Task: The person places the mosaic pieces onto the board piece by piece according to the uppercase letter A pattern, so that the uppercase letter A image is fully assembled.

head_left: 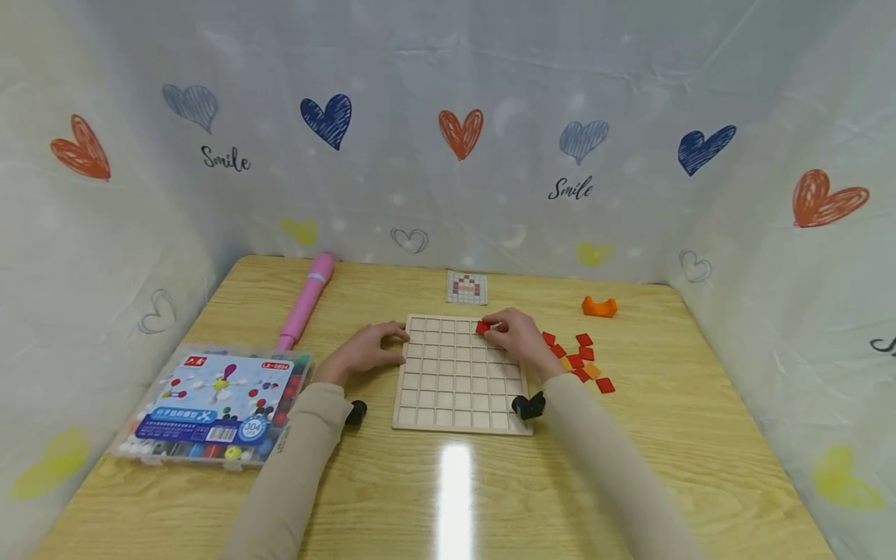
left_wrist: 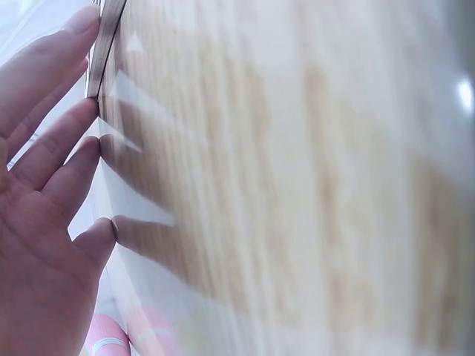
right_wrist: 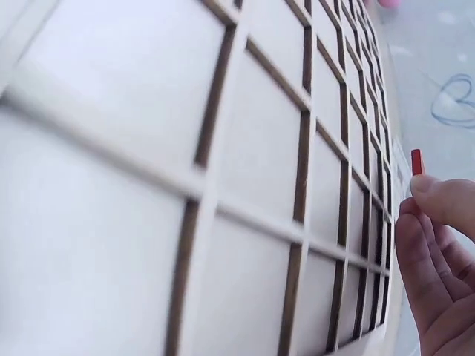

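A wooden grid board (head_left: 455,381) with square cells lies in the middle of the table. My right hand (head_left: 516,336) pinches a red square tile (head_left: 483,327) over the board's far row, right of centre. In the right wrist view the red tile (right_wrist: 416,162) stands on edge between thumb and fingertips, above the grid. At the board's left edge my left hand (head_left: 367,348) rests with fingers spread, touching the rim. The left wrist view shows the left hand (left_wrist: 52,185) with relaxed fingers against the board's side and the tabletop. Loose red tiles (head_left: 605,385) and orange tiles (head_left: 592,371) lie right of the board.
A small pattern card (head_left: 467,288) lies behind the board. On the left are a clear box of molecule-model parts (head_left: 210,404) and a pink cylindrical stick (head_left: 306,302). An orange curved piece (head_left: 600,306) sits at the back right. Patterned curtains (head_left: 462,210) surround the table.
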Tool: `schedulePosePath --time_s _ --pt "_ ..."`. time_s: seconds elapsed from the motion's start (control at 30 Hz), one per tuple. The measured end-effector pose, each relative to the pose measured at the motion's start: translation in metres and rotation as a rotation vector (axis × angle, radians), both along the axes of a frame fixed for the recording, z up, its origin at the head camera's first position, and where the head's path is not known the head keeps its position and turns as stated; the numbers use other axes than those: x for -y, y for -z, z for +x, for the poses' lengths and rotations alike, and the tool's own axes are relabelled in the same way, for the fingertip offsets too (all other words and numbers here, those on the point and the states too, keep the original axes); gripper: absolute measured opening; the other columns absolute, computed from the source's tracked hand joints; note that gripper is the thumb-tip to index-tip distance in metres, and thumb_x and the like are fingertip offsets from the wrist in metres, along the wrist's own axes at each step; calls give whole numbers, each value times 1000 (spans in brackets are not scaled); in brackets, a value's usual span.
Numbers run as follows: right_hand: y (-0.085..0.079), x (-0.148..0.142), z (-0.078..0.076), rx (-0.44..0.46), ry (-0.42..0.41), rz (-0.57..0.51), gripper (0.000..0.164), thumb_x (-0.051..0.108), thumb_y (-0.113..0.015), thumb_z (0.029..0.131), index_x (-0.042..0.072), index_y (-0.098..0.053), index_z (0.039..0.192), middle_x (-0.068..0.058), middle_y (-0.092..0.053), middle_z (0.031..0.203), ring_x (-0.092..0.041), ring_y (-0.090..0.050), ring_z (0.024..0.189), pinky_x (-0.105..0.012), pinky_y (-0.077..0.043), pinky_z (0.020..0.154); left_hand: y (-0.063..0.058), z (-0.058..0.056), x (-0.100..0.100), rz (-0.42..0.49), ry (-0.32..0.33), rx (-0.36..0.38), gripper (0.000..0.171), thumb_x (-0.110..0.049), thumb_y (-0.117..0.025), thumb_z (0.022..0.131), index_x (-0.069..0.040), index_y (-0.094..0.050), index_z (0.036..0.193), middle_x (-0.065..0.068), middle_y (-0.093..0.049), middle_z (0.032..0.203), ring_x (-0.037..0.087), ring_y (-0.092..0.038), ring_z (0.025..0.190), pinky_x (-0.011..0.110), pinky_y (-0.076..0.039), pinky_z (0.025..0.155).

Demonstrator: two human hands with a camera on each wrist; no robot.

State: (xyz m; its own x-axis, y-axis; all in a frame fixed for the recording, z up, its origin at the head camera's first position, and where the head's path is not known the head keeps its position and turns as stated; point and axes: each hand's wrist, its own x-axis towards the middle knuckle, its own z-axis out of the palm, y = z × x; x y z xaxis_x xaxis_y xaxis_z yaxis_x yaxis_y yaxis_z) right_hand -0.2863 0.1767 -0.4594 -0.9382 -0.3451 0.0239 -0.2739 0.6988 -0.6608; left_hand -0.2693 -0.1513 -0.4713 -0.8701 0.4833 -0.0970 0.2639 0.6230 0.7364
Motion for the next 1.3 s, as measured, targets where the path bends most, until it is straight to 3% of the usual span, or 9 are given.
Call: schedulePosePath --time_s 0.23,0.57,1.03,1.3 --pt "3 14 -8 -50 -12 35 34 16 -66 98 4 -67 130 -17 -64 123 -32 -61 114 -47 -53 101 2 -2 -1 -4 -12 -7 38 -17 -74 92 -8 -65 127 14 -42 158 38 -28 151 53 -22 125" --pt "5 26 -13 -50 10 48 32 12 -66 97 2 -68 127 -16 -67 127 -31 -60 120 -45 -51 104 4 -5 0 -5 5 -23 37 -18 -74 92 -7 -65 126 17 -42 157 40 -28 150 55 -22 124" --pt "11 41 -18 -77 -3 92 26 10 -66 96 3 -72 120 -15 -69 117 -26 -61 100 -40 -54 90 2 -3 0 -20 7 -15 37 -17 -73 92 -7 -65 127 16 -41 158 40 -27 151 55 -22 125" --pt "8 42 -17 -81 0 104 25 9 -66 95 3 -73 119 -15 -69 117 -27 -61 103 -41 -54 91 1 -2 -1 -13 12 -24 37 -16 -73 92 -6 -64 127 17 -42 157 40 -27 150 55 -22 124"
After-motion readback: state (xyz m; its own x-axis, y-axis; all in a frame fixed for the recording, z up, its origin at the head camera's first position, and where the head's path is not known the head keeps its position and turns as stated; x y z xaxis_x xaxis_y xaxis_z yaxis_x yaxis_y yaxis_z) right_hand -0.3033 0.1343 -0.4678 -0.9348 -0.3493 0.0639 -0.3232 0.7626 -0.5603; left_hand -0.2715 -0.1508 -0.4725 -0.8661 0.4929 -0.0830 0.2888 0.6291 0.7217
